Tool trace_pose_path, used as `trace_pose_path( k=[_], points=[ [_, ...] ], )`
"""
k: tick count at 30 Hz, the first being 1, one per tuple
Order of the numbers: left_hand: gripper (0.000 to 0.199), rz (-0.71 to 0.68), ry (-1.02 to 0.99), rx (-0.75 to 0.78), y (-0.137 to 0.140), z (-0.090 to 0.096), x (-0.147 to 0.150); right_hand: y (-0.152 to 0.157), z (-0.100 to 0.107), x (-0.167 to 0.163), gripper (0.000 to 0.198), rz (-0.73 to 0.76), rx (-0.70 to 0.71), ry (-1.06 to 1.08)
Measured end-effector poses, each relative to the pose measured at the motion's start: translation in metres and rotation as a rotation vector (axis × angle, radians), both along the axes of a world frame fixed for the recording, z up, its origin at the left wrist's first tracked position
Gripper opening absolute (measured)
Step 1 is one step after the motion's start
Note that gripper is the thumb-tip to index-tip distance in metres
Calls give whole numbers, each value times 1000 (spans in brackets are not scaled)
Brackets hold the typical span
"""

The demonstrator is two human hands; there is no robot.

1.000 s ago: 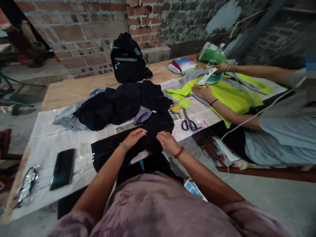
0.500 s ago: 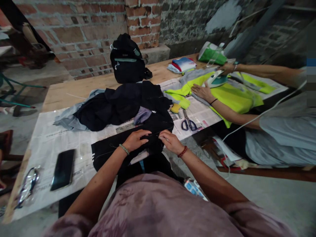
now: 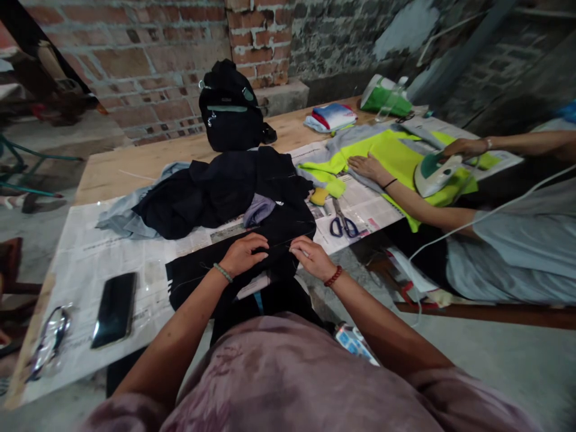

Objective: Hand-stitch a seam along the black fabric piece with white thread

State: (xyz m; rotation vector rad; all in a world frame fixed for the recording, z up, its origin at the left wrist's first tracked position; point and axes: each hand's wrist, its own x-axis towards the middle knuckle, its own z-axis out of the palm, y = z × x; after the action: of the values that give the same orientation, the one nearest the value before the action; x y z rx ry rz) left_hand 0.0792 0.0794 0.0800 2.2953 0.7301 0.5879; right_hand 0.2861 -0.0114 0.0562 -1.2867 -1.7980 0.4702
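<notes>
A black garment (image 3: 193, 273) with white stripes at its left end lies along the table's near edge and hangs partly over it. On it rests my left hand (image 3: 243, 257), its thumb apart from the stretched fingers and black cloth showing between them. To its right, my right hand (image 3: 311, 258) is closed in a pinch; a thin, pale sliver like a sewing needle (image 3: 288, 245) sticks out of the fingertips. A fine light thread (image 3: 272, 246) crosses the cloth between both hands. Blue-handled scissors (image 3: 344, 224) lie beyond my right hand.
A co-worker's hand (image 3: 463, 148) holds an iron (image 3: 436, 173) on a yellow-and-grey garment (image 3: 391, 153). A phone (image 3: 114, 309) and glasses (image 3: 49, 342) lie left on newspaper. Behind are dark clothes (image 3: 202, 192), a black backpack (image 3: 231, 111) and folded clothes (image 3: 330, 117). A white cord (image 3: 490, 204) hangs right.
The co-worker's iron has moved right and nearer over the yellow garment. My left hand has shifted very slightly left; my right hand has stayed in place.
</notes>
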Motion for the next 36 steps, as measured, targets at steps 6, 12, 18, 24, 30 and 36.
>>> trace_pose_path(
  k=[6,12,18,24,30,36],
  points=[
    [12,33,89,31,-3,6,1,-2,3,0,15,2,9,-8],
    [10,74,121,18,-5,8,1,-3,4,0,15,-7,15,-13],
    [14,45,44,30,-10,10,1,-4,5,-1,16,-18,13,-10],
    [23,73,44,26,-14,7,2,-6,4,-2,15,-15,21,-6],
    [20,84,51,3,-20,7,5,-7,4,-2,15,-16,14,0],
    [15,108,43,-5,-23,8,11,-7,4,-3,15,-11,21,8]
  ],
)
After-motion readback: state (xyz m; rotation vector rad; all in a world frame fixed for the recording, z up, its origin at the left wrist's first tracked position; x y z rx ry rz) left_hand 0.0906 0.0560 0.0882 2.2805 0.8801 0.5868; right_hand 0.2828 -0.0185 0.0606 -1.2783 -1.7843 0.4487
